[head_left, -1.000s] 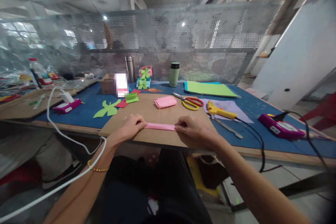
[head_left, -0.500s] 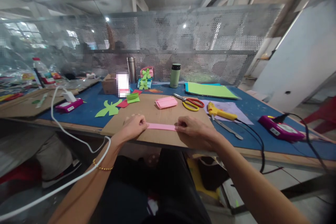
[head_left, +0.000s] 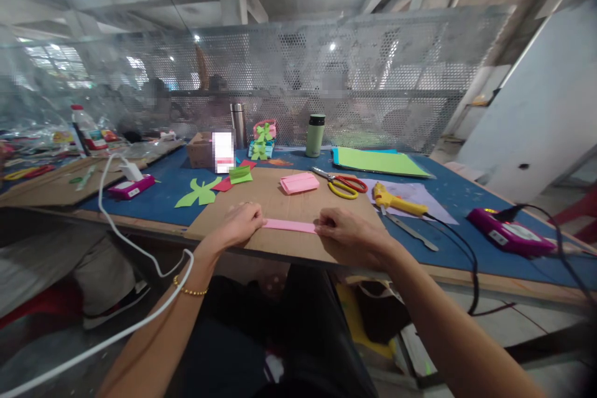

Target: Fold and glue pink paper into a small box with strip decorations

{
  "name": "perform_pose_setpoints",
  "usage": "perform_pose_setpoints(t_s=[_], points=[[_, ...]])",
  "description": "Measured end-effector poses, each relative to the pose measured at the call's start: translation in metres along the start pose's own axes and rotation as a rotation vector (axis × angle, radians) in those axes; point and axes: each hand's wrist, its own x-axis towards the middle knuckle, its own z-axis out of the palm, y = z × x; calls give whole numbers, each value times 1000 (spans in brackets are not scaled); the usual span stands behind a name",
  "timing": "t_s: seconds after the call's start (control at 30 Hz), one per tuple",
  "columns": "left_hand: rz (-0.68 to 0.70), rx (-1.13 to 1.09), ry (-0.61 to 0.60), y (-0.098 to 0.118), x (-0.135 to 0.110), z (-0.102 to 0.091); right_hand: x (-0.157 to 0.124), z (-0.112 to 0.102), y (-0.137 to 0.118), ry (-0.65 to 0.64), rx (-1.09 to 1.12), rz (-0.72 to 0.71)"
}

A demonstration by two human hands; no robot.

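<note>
A narrow pink paper strip (head_left: 290, 226) stretches sideways between my two hands, low over the near part of a brown cardboard sheet (head_left: 265, 189). Its left end is pinched by my left hand (head_left: 243, 224), fingers curled closed. At the other end my right hand (head_left: 342, 228) grips the strip the same way. Just beyond the strip lies a folded pink paper piece (head_left: 299, 183). Scissors (head_left: 342, 185) with red and yellow handles rest behind it to the right. Green leaf-shaped paper (head_left: 199, 192) lies left of the cardboard.
Right of the cardboard are a yellow glue gun (head_left: 400, 200), a metal blade-like tool (head_left: 413, 233) and a purple power strip (head_left: 508, 233). A green tumbler (head_left: 315, 136) and green sheets (head_left: 382, 162) stand or lie farther back. A white cable (head_left: 135, 323) crosses over my left forearm.
The whole view has shifted slightly, so everything sits a little farther right. Both hands keep hold of the pink strip in the same place on the cardboard.
</note>
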Motion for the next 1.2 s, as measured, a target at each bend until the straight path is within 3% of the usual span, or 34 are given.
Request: perform_pose_setpoints(t_s=[0.13,0.37,0.6,0.73,0.93,1.1,1.2], points=[[-49,-28,-7,-1,2,0,0,0,0,-1,2,-4],[-19,-23,50,3,-5,0,-5,-3,-7,7,-17,18],[165,63,162,-7,-10,10,-9,-4,4,3,70,32],[359,358,268,7,-17,13,-9,-1,21,14,38,61],[637,547,231,23,-21,9,-19,3,23,87,-80,93],[693,609,189,21,-15,6,-35,7,0,280,-191,-170],[701,660,194,21,-15,6,-41,9,-17,274,-337,-321]])
